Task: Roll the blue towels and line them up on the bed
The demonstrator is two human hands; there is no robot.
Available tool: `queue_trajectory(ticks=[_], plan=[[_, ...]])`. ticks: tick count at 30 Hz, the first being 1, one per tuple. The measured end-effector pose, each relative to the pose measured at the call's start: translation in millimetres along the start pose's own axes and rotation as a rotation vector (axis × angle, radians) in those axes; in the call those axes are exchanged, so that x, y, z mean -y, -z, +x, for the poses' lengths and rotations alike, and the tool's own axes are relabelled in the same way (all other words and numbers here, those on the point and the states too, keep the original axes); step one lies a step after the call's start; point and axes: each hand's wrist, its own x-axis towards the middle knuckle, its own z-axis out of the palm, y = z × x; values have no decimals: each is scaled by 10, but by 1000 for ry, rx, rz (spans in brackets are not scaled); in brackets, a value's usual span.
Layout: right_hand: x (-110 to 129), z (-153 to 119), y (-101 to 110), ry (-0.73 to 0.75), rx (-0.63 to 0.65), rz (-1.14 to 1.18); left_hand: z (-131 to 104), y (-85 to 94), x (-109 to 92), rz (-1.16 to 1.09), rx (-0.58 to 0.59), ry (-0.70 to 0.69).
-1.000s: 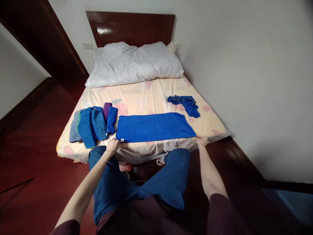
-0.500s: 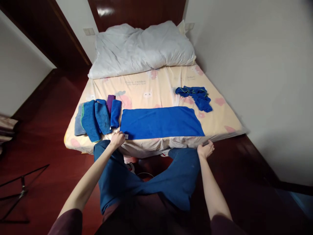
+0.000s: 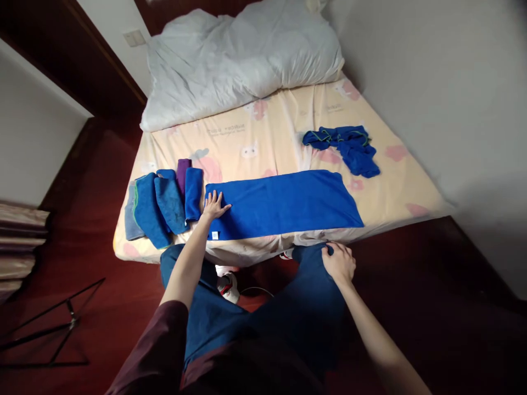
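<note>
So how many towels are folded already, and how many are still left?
About five rolled towels lie side by side at the bed's left edge. The left hand lies flat on a long blue towel, folded into a strip but unrolled. The right hand rests on the knee. One crumpled blue towel waits.

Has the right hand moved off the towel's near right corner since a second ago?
Yes. The right hand has drawn back from the flat blue towel, off the bed edge, and now rests on the person's knee. The left hand lies flat on the towel.
</note>
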Motion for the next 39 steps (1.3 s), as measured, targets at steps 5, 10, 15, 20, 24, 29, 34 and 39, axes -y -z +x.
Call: queue_trajectory(ticks=[5, 10, 15, 20, 24, 29, 34, 39], plan=[[8, 174, -26, -32, 51, 4, 363, 58, 127, 6, 40, 27], [78, 238, -24, -24, 100, -8, 623, 208, 270, -48, 56, 43], [163, 238, -8, -28, 88, -14, 458, 95, 77, -78, -145, 157], [224, 231, 29, -14, 87, -18, -198, -525, -488, -123, -369, -80], [197, 164, 30, 13, 45, -19, -624, -825, -689, -180, -436, -117], [159, 92, -10, 248, -25, -37, -749, -879, -620, -261, -528, -95], [447, 547, -54, 460, -11, -51, -699, -938, -588, -338, -586, -132], [944, 1581, -220, 237, -66, -54, -642, -994, -586, -407, -657, -147]])
